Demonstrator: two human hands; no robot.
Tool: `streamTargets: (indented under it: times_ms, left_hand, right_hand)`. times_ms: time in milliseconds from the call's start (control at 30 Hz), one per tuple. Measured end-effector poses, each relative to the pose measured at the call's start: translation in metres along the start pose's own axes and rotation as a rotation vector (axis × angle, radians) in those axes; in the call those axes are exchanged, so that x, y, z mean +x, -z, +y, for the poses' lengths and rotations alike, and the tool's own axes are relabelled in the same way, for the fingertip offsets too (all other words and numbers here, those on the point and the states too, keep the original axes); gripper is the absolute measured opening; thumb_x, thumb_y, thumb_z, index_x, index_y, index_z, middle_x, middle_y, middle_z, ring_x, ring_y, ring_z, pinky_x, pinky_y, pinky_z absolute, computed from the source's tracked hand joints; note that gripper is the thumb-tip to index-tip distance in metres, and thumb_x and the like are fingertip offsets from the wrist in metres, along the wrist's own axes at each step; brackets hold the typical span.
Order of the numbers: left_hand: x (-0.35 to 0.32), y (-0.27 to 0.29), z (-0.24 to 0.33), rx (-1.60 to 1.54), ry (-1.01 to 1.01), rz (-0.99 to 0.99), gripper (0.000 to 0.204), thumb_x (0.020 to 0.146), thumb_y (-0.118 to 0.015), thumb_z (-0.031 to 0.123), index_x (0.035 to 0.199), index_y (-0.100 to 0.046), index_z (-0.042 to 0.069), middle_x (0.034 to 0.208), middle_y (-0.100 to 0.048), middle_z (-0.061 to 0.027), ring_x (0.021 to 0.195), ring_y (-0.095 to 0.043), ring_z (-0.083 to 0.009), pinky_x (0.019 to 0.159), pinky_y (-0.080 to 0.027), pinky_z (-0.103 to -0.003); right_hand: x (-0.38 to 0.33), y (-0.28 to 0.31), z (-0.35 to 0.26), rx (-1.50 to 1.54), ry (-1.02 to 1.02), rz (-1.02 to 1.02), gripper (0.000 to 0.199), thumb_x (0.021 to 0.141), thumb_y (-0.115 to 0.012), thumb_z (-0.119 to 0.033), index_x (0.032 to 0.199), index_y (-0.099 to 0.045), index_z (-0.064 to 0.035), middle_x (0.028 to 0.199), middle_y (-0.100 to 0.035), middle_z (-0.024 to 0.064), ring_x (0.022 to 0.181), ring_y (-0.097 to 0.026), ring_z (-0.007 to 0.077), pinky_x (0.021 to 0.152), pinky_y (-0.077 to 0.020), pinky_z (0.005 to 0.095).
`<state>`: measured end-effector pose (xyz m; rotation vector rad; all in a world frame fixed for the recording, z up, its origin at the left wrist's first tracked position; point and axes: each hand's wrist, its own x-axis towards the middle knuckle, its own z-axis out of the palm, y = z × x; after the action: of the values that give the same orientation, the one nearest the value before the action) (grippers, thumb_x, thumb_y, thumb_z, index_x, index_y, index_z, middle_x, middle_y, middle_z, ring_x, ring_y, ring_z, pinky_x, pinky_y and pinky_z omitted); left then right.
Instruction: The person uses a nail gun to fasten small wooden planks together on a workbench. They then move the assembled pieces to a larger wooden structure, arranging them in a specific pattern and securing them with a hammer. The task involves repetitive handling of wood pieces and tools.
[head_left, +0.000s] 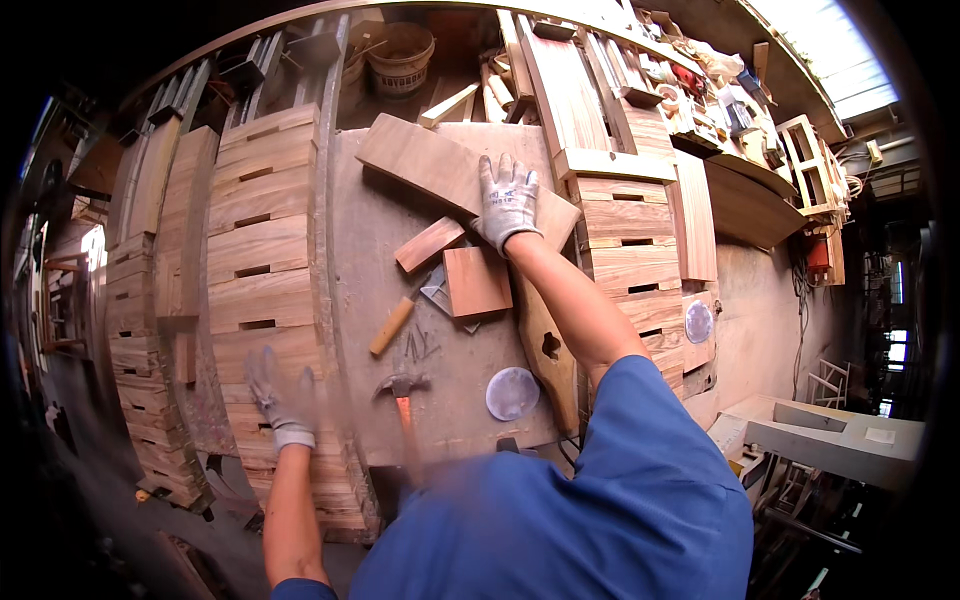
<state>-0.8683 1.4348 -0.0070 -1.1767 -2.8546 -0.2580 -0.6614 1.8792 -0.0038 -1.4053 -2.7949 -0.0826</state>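
Note:
My left hand [278, 395], in a pale work glove, lies with fingers apart over a row of slotted wooden pieces [260, 300]; its fingers look slightly blurred. Farther right, my gloved right hand [508, 200] rests flat with fingers stretched out on a thick wooden board [420, 160] lying at a slant on the workbench [450, 410]. Just below that board are a small wooden strip [430, 245] and a square wooden block [477, 281]. The block partly covers a metal square [437, 290]. Neither hand appears to grip anything.
A chisel-like wooden handle [392, 326], loose nails [418, 345], a claw hammer [402, 388] and a round translucent disc [512, 394] lie on the bench. More slotted pieces [632, 240] line the right. Buckets [401, 62] stand beyond, and a shaped wooden piece [550, 350] lies under my right arm.

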Motion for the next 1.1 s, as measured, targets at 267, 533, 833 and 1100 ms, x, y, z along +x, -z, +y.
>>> streamTargets:
  times_ms: [267, 533, 833, 1100]
  left_hand:
    - [0.007, 0.001, 0.008, 0.028, 0.003, -0.048, 0.077, 0.095, -0.072, 0.033, 0.159, -0.037, 0.006, 0.165, -0.031, -0.0231, 0.153, -0.028, -0.0416, 0.125, -0.025, -0.052]
    - [-0.005, 0.005, 0.012, -0.001, 0.005, -0.011, 0.078, 0.095, -0.071, 0.033, 0.159, -0.036, 0.004, 0.165, -0.030, -0.0242, 0.154, -0.026, -0.0431, 0.126, -0.022, -0.052]
    - [-0.006, 0.009, 0.007, 0.092, 0.117, -0.115, 0.088, 0.091, -0.072, 0.040, 0.160, -0.032, 0.003, 0.167, -0.024, -0.0248, 0.156, -0.019, -0.0435, 0.128, -0.018, -0.052]
    - [0.003, 0.006, 0.013, 0.089, 0.089, -0.138, 0.089, 0.090, -0.074, 0.036, 0.161, -0.031, 0.005, 0.169, -0.021, -0.0229, 0.157, -0.017, -0.0422, 0.128, -0.018, -0.052]
  right_hand:
    - [-0.018, 0.018, 0.031, 0.269, 0.065, 0.066, 0.101, 0.077, -0.084, -0.050, 0.158, -0.040, -0.0082, 0.158, -0.040, 0.0270, 0.146, -0.037, 0.0436, 0.122, -0.0262, 0.0549]
    - [-0.096, 0.032, 0.283, 0.219, -0.390, 0.501, 0.066, 0.096, -0.069, -0.038, 0.145, -0.052, 0.0032, 0.141, -0.058, 0.0267, 0.134, -0.053, 0.0420, 0.117, -0.0393, 0.0472]
    - [-0.170, -0.073, 0.486, 0.192, -1.050, -0.220, 0.135, 0.064, -0.090, -0.062, 0.166, -0.022, -0.0059, 0.165, -0.032, 0.0294, 0.153, -0.033, 0.0412, 0.125, -0.0329, 0.0443]
    - [-0.169, -0.105, 0.527, 0.060, -1.047, -0.151, 0.145, 0.056, -0.098, -0.038, 0.168, -0.009, -0.0177, 0.156, -0.043, 0.0279, 0.140, -0.050, 0.0431, 0.116, -0.0452, 0.0492]
